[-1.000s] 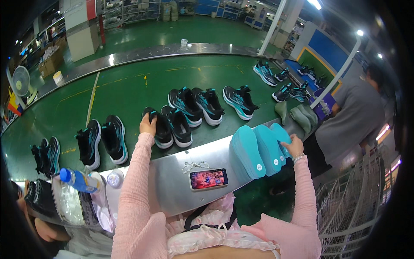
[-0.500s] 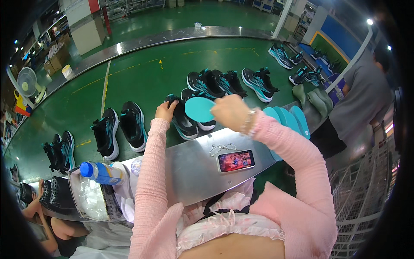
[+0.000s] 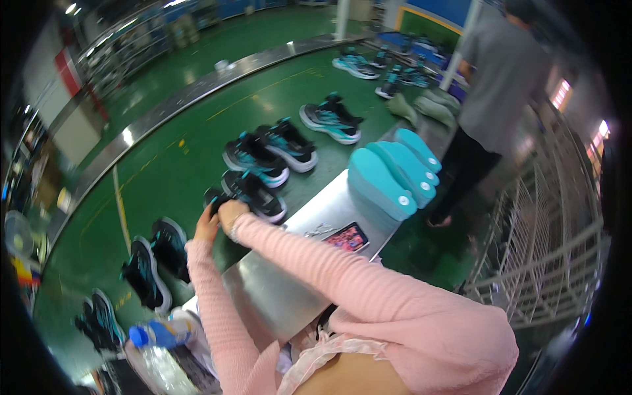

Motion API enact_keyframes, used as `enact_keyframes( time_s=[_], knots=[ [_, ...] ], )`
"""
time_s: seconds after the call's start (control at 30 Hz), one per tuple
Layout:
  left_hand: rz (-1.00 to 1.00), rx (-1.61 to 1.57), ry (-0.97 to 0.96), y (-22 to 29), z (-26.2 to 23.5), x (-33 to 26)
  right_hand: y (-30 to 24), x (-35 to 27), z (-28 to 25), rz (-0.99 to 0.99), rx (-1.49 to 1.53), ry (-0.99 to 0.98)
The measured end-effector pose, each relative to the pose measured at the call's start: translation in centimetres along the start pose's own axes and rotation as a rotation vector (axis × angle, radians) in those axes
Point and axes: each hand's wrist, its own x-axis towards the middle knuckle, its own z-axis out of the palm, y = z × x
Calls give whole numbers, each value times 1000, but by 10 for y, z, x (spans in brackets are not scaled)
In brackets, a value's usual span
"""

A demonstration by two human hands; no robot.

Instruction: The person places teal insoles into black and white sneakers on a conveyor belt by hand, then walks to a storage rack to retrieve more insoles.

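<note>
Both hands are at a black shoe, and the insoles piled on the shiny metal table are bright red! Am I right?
Nearly! The color is wrong: the head view shows that the insoles piled on the shiny metal table are turquoise, not red. The left hand and right hand are indeed both at a black shoe.

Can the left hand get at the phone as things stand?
Probably not directly: the right forearm crosses between the left hand and the phone, partly hiding it in this view, and the left hand is at a black shoe.
</note>
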Motion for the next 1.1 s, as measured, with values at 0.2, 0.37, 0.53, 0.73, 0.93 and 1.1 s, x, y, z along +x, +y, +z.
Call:
enact_keyframes(
  time_s=[0.2,0.37,0.53,0.73,0.93,1.1],
  knots=[
    [214,87,52,21,44,10,46,35,37,257,119,32],
    [134,189,220,20,28,6,12,-10,-16,-265,-284,-139],
    [446,575,559,71,48,-32,57,-94,-80,-316,333,148],
    [151,1023,206,104,47,-41,254,-193,-228,170,401,716],
    [-648,1514,-400,123,90,15,333,-221,-214,355,-68,455],
    [-725,1581,-466,99,88,25,345,-188,-199,349,-158,249]
  ],
)
